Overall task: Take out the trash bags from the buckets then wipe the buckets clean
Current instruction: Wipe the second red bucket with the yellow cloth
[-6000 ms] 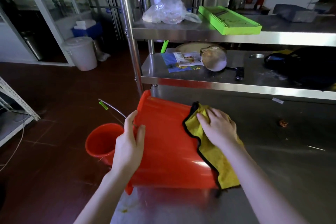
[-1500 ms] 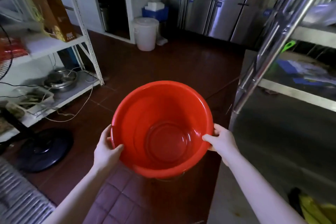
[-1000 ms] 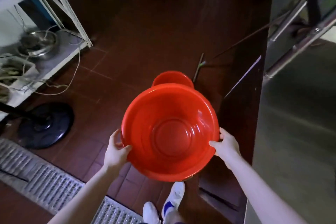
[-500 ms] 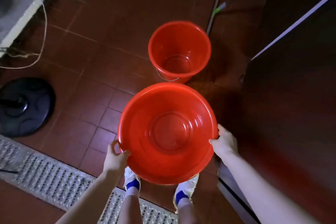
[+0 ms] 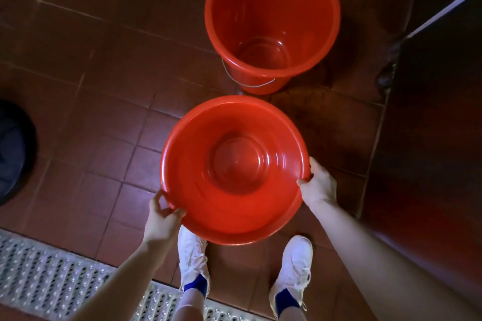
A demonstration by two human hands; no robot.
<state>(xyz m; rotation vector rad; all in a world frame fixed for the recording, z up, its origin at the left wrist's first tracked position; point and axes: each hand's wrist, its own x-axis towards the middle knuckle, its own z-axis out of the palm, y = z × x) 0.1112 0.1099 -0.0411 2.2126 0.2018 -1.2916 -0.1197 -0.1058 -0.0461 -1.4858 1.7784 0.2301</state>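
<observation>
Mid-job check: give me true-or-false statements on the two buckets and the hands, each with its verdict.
1. The left hand and the right hand both grip the rim of the near bucket. True.
2. The far bucket has a trash bag in it. False: its inside shows bare red plastic.
3. The right hand holds a cloth. False: it grips only the rim.
4. The far bucket stands upright on the tiled floor. True.
5. The near bucket sits nested inside the far bucket. False: they are apart.
</observation>
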